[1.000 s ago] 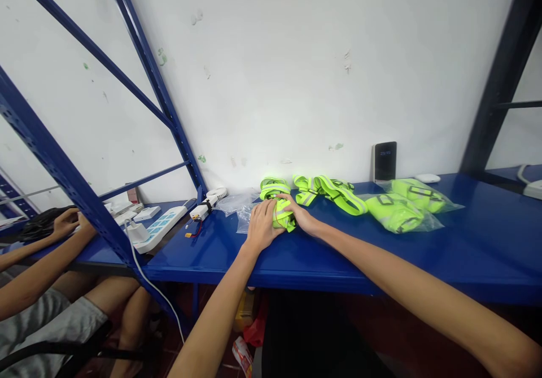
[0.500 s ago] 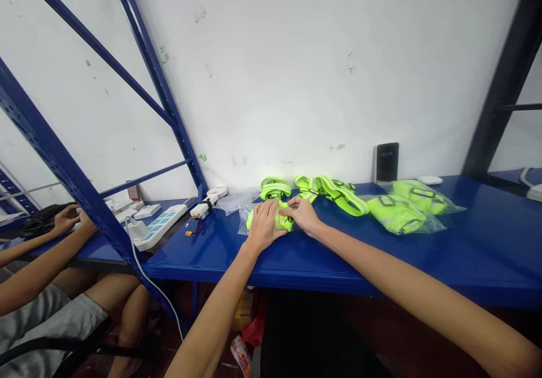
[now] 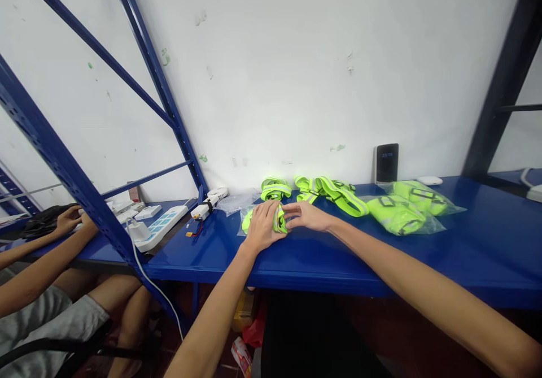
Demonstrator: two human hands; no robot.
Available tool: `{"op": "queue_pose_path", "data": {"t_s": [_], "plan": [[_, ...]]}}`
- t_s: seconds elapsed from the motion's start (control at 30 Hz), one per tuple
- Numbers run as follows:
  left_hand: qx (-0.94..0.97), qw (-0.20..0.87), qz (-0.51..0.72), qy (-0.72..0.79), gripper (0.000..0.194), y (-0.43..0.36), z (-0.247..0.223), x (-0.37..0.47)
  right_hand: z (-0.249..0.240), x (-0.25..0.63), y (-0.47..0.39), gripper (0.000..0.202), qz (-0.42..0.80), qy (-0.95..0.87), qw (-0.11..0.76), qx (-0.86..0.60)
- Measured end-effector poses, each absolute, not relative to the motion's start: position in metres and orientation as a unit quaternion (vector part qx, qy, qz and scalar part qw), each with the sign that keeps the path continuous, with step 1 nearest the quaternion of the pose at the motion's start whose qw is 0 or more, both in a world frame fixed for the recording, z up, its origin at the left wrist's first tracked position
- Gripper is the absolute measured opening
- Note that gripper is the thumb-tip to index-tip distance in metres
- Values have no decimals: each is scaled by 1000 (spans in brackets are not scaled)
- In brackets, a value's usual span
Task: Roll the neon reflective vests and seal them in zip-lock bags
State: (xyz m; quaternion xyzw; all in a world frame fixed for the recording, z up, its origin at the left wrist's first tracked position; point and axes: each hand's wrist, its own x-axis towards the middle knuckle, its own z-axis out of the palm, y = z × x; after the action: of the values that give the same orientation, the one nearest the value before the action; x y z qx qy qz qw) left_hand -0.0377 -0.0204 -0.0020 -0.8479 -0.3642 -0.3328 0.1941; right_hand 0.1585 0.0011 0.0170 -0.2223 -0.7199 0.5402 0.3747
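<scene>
My left hand (image 3: 263,225) is wrapped over a rolled neon-yellow reflective strap (image 3: 279,220) on the blue table, with clear plastic partly under it. My right hand (image 3: 307,216) is at the roll's right side, fingers curved and apart, fingertips at its edge. Behind the hands lies another coiled yellow strap (image 3: 275,189). To its right a loose yellow strap (image 3: 332,191) is spread out.
Bagged yellow straps (image 3: 398,214) lie on the right of the blue table (image 3: 478,242). A phone (image 3: 387,163) leans on the wall. Left are an empty plastic bag (image 3: 237,201), a power strip (image 3: 163,228), a blue rack post (image 3: 63,157) and another person's hands (image 3: 70,220).
My right hand has drawn back slightly to the right and its fingers have spread. The roll under my left hand looks more compact.
</scene>
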Motion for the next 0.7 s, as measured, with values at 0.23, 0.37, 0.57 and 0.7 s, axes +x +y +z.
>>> {"op": "queue_pose_path", "data": {"t_s": [0.23, 0.37, 0.57, 0.7], "plan": [[-854, 204, -344, -333, 64, -18, -4, -32, -2, 136, -1, 21, 359, -777, 456, -242], [-859, 203, -334, -332, 63, -17, -4, -31, -4, 132, -7, 17, 271, -793, 461, -291], [-870, 195, -323, -318, 60, -19, -3, -29, -3, 134, -8, 14, 186, -830, 391, -352], [-867, 201, -329, -316, 65, -23, 0, -27, -1, 136, -6, 13, 200, -827, 374, -368]]}}
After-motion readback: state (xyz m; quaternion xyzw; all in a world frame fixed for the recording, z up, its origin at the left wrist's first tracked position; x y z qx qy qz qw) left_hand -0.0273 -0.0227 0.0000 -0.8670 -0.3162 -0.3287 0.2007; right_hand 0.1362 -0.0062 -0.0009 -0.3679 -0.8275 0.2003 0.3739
